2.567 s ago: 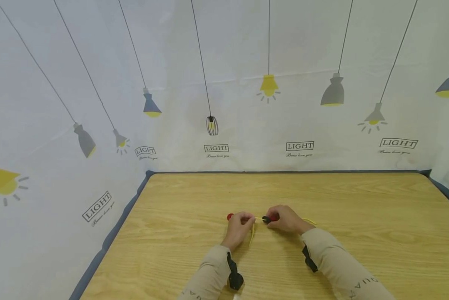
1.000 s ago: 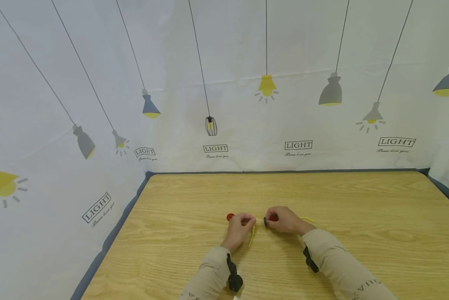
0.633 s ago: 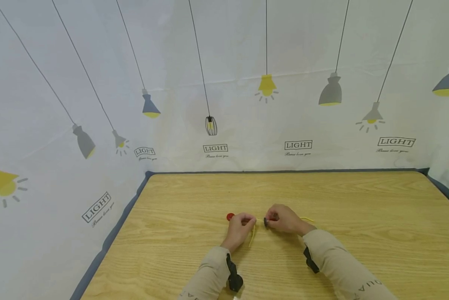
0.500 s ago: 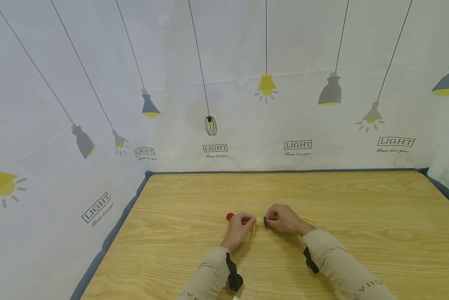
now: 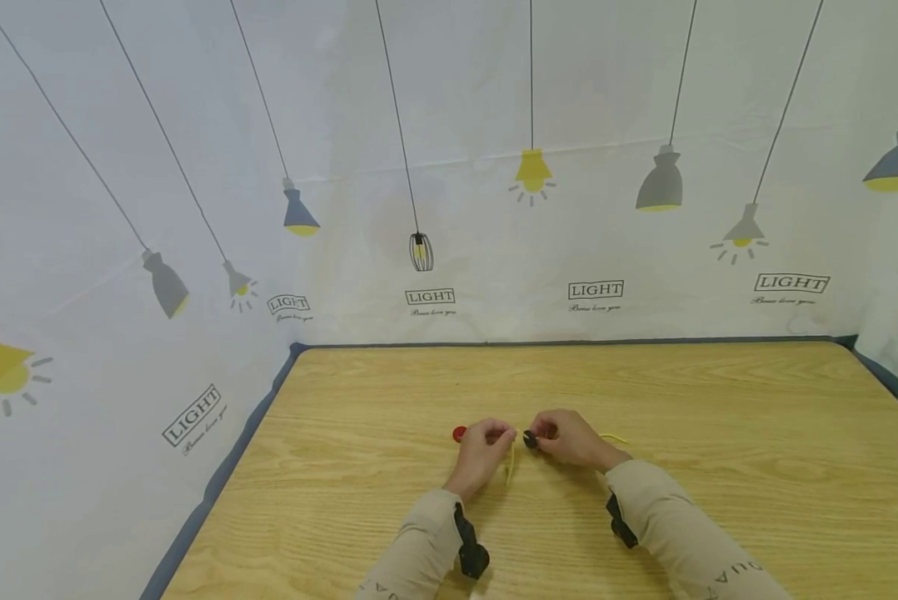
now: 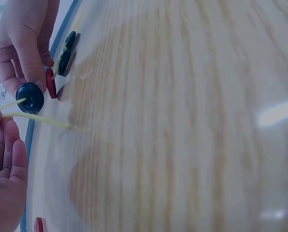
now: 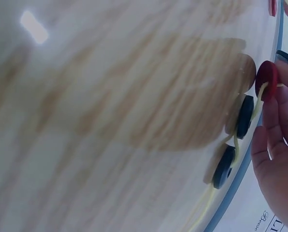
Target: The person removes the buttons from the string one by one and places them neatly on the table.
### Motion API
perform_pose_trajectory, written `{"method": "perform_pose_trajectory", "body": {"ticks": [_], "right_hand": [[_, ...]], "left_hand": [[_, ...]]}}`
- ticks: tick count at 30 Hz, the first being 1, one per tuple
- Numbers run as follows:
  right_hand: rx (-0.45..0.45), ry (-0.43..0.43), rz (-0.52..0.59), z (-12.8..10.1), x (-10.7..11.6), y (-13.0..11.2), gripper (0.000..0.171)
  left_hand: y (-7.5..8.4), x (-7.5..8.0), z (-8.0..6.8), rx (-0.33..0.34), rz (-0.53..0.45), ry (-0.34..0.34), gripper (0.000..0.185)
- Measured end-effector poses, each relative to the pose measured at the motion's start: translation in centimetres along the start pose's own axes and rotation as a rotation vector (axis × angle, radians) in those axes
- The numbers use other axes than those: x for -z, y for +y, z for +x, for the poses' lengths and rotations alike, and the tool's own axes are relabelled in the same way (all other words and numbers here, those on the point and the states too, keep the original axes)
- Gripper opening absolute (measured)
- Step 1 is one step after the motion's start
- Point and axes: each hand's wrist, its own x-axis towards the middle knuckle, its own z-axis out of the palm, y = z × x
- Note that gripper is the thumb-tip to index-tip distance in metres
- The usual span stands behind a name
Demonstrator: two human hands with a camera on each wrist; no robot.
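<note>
The left hand pinches the free end of a thin yellow cord between its curled fingers, and the cord runs out from those fingers across the pale wooden counter. Just across a small gap, the right hand grips a round dark blue button with its fingers curled round it; the cord's tip meets the face of this button. Right behind it, on the side away from the left fingers, a round red button sits on the cord against the right hand's fingertips. Farther along the cord from those fingers, two more dark round buttons are strung one after the other, standing on edge on the counter with the cord trailing on beyond them. A single small red button lies flat on the counter just beside the left hand, on its outer side, apart from the cord. Both hands rest low on the counter, near its middle.
</note>
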Motion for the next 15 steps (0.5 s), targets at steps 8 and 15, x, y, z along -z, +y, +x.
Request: {"method": "perform_pose_trajectory", "body": {"ticks": [8, 15], "right_hand": [[0.005, 0.007, -0.011, -0.07, 0.04, 0.01, 0.006], [-0.01, 0.0, -0.02, -0.2, 0.25, -0.19, 0.009]], "left_hand": [[0.5, -0.26, 0.11, -0.01, -0.03, 0.007, 0.015], [0.17, -0.42, 0.03, -0.004, -0.022, 0.016, 0.015]]}}
